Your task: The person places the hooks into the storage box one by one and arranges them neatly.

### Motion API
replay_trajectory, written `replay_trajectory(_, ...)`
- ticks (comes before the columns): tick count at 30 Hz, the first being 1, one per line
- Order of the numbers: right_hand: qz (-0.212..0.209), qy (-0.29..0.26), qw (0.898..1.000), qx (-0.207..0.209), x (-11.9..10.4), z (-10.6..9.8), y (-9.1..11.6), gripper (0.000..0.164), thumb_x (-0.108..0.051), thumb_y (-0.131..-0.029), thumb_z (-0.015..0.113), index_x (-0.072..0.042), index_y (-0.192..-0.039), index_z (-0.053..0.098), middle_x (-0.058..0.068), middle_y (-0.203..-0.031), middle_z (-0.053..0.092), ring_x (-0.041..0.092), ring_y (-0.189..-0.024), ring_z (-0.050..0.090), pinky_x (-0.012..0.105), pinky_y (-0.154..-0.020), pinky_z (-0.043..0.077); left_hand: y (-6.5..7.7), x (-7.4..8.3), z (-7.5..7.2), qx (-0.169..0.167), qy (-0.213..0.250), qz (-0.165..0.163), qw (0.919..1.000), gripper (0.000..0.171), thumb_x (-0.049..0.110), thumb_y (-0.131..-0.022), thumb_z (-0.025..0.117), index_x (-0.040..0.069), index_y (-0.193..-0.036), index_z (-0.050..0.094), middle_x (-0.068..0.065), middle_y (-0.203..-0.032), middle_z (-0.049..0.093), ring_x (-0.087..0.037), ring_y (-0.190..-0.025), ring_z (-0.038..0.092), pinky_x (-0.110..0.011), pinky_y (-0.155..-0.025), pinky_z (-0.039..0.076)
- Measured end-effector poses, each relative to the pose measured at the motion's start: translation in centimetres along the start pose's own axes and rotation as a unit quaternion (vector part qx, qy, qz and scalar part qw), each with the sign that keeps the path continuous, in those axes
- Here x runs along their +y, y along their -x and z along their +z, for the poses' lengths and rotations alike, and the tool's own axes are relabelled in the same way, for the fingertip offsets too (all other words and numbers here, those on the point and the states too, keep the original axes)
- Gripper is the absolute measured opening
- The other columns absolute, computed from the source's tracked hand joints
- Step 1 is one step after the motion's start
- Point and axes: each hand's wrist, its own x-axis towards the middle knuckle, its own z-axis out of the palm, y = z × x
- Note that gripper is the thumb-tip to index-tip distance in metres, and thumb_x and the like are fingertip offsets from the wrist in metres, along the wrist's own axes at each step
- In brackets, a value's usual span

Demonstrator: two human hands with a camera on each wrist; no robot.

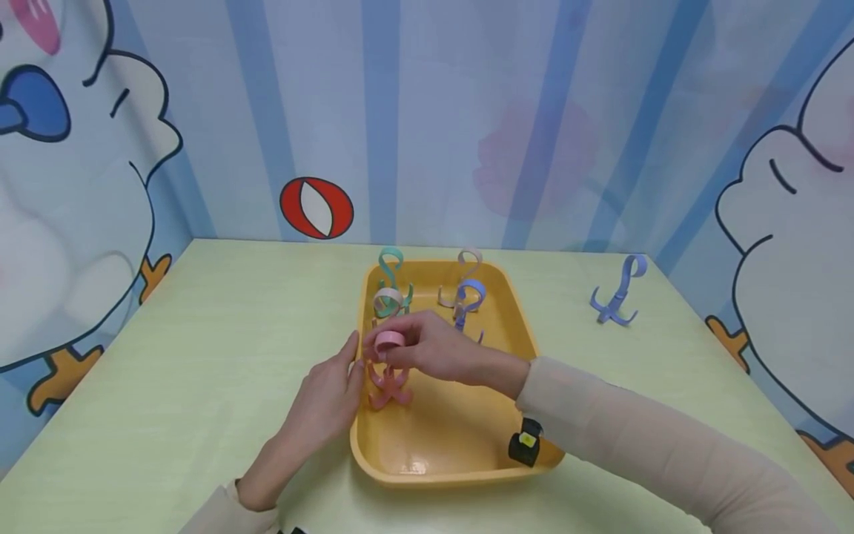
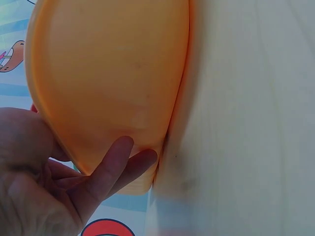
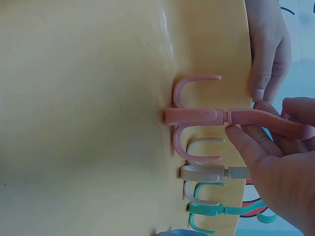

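Observation:
My right hand pinches the curled top of a pink rotating hook between thumb and fingers. In the right wrist view, the pink hook's base prongs are low inside the yellow tray, near its left wall; whether they touch the floor I cannot tell. My left hand holds the tray's left rim, its fingers against the outer wall. Just beyond the pink hook stand a beige hook and a green hook. A blue-purple hook and another beige one stand to the right.
Outside the tray, a second blue-purple hook stands on the pale green table at the back right. A striped, cartoon-printed backdrop encloses the back and sides. A black wrist device hangs over the tray's front right.

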Motion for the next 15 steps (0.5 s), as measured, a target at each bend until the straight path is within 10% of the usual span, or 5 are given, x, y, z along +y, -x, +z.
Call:
replay_trajectory(7,0.004,0.014,1.0,-0.004,0.01,-0.01,0.06,0.032,-0.001,-0.099,0.065,-0.001,-0.13,0.072,0.023,-0.123,0.075,0.023,-0.107,0.071,0.027,-0.087,0.057,-0.07,-0.02,0.13,0.003,-0.002,0.001,1.0,0.06,0.018,-0.11,0.05,-0.001,-0.164,0.033,-0.009,-0.081,0.053,-0.018,-0.064,0.049,-0.028,-0.055,0.041)
replay_trajectory(15,0.016,0.037,0.999,0.005,-0.82,-0.39,0.3,0.045,-0.01,-0.096,0.074,-0.001,-0.139,0.066,0.02,-0.127,0.075,0.011,-0.105,0.072,0.024,-0.088,0.058,0.03,-0.21,0.07,0.016,-0.012,0.022,0.9996,0.058,0.017,-0.11,0.049,-0.005,-0.162,0.035,-0.027,-0.143,0.063,-0.027,-0.091,0.063,-0.033,-0.067,0.049)
